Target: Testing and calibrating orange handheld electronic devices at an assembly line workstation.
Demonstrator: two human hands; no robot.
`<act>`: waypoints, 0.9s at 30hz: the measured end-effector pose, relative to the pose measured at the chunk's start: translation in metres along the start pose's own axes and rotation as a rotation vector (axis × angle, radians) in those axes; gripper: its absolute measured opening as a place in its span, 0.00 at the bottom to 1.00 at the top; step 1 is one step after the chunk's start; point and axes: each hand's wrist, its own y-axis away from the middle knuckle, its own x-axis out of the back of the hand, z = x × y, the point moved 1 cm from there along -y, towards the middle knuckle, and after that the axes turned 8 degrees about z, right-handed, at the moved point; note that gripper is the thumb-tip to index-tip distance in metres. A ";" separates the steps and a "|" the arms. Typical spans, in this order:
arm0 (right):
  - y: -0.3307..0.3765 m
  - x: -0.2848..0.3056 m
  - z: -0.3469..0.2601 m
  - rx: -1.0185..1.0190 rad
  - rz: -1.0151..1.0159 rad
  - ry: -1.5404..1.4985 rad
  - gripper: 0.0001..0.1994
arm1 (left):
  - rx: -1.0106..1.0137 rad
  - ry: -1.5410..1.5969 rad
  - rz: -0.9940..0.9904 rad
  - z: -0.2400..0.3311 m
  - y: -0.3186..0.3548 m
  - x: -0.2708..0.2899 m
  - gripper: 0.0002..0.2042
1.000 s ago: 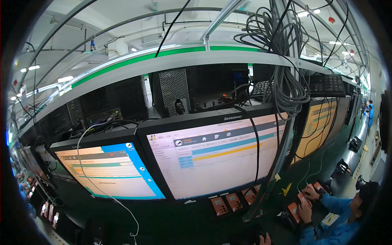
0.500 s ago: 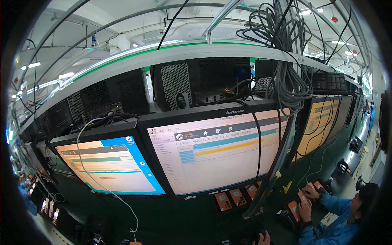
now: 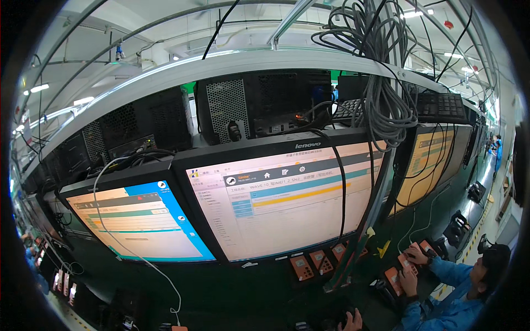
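In the head view, the right hand (image 3: pixel 351 321) is below the middle monitor (image 3: pixel 281 220), fingers bent beside a dark object (image 3: pixel 338 319); whether they pinch it, I cannot tell. The step seems to be handling that object; the next move likely calls for a settled grip. Phones (image 3: pixel 301 268) lie under the monitor's lower edge, apart from the fingers. The left hand is out of view.

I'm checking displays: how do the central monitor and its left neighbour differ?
The central monitor looks larger than the left monitor. A black cable crosses the central monitor; a white cable crosses the left monitor. The left monitor shows a blue right-hand strip, the central monitor none. Both are lit.
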 end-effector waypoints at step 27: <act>-0.001 -0.002 0.006 -0.009 -0.002 0.032 0.28 | 0.053 0.013 -0.037 0.004 -0.005 0.012 0.24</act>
